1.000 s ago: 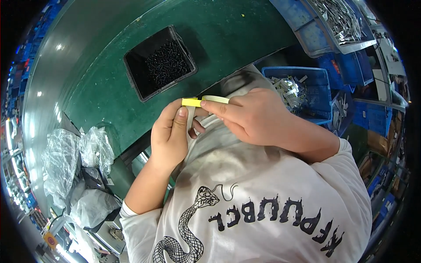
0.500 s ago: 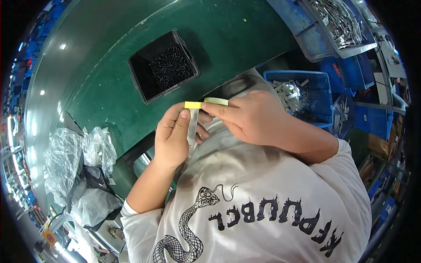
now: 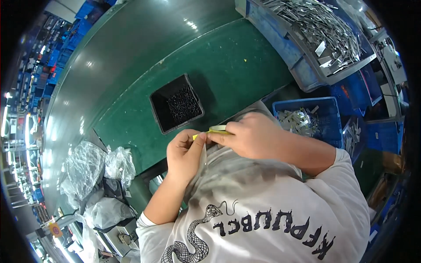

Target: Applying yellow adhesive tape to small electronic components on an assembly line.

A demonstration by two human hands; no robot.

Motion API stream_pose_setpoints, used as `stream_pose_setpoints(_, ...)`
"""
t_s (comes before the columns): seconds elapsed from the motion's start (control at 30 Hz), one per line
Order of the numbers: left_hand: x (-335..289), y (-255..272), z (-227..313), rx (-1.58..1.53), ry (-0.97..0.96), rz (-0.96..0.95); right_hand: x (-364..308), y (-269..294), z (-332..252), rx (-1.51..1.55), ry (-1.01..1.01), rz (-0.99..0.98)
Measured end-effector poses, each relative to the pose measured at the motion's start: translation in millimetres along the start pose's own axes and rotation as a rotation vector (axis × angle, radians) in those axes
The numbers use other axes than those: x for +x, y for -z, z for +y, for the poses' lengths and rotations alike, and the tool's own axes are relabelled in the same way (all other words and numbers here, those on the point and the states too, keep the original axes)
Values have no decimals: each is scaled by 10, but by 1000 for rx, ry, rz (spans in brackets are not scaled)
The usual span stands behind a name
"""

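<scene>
Just past my body, in front of the table edge, my two hands meet. My left hand (image 3: 182, 153) is closed, thumb pressed on a narrow, pale, shiny strip (image 3: 204, 158) that hangs below it. A short piece of yellow tape (image 3: 195, 137) shows at that thumb and forefinger. My right hand (image 3: 250, 136) is closed round a roll of yellow tape (image 3: 218, 129), seen nearly edge-on, its forefinger reaching to my left thumb. Fingers hide most of the strip and where the tape meets it.
A black bin (image 3: 160, 109) of small black parts stands on the green table (image 3: 228, 48). At right are a large blue bin (image 3: 280, 44) of thin metal strips and a lower blue crate (image 3: 331, 105) of metal pieces. Clear plastic bags (image 3: 83, 171) lie at left.
My view has shifted, so the scene sits lower and further right. My left thumb has moved up onto the tape, and less yellow shows between the hands. Both hands keep their hold.
</scene>
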State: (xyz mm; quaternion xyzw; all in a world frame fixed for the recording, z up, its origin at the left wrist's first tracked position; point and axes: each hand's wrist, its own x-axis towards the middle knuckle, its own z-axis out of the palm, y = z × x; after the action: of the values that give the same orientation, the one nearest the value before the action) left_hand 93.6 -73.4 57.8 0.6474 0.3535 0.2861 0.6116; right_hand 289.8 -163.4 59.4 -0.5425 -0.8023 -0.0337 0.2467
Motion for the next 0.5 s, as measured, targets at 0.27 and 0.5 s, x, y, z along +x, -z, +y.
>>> stream_pose_setpoints(0.27,647,-18,503,306,-25,71,498,258,465,-99,18,11)
stream_pose_setpoints(0.5,893,-16,361,394,58,144,623,29,580,-32,-82,6)
